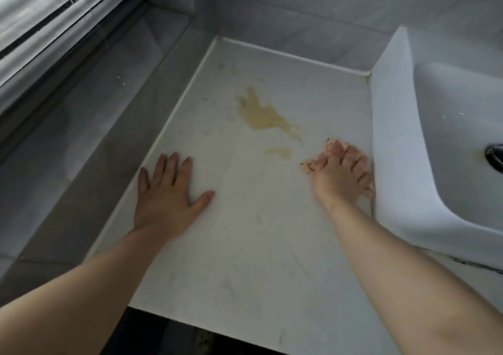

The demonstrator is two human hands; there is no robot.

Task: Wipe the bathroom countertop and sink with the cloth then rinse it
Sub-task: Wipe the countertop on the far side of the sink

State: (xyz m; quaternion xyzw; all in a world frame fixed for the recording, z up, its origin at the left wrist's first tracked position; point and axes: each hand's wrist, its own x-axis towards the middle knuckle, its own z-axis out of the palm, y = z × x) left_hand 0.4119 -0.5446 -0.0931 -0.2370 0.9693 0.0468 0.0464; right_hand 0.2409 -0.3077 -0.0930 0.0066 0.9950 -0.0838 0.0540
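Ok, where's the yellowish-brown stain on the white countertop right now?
Head view: the yellowish-brown stain sits on the white countertop toward the back wall, beyond and between the flat left hand and the right hand, left of the white sink.

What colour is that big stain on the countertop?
The stain is yellowish brown, on a white countertop. The head view, the only one, shows it clearly.

Slatted blinds (54, 19) hang upper left above a grey tiled ledge (95, 115), beside a grey tiled wall (299, 14).
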